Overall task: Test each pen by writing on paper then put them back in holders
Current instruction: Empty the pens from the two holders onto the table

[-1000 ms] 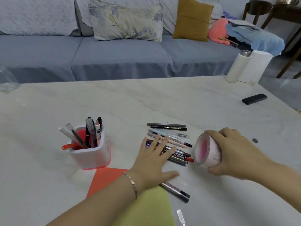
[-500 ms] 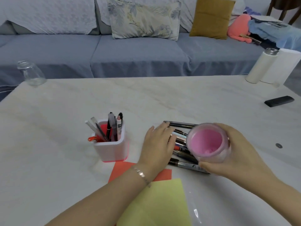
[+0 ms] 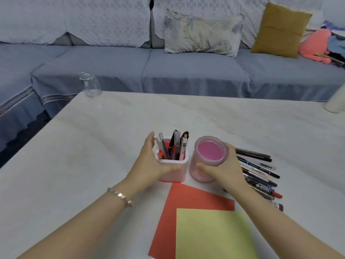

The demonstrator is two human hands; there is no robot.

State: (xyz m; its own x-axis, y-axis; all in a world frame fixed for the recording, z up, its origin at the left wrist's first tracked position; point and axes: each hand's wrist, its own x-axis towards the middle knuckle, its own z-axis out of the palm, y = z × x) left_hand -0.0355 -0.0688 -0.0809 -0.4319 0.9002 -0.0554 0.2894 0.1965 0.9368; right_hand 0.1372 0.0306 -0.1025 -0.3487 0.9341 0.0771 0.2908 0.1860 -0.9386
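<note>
Now, left hand [image 3: 149, 165] clasps white holder [image 3: 175, 177], right hand [image 3: 224, 170] clasps pink holder [image 3: 195, 175], loose pens [image 3: 259, 174] rightward

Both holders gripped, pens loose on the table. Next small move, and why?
Probably release the round pink holder, which stands upright and empty beside the square holder, and let the right hand take one of the loose pens just right of it. The yellow paper lies in front for a test stroke.

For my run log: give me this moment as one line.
left hand: grips square holder of pens | right hand: grips empty round pink holder, upright beside it | loose pens: on table, right of holders
</note>
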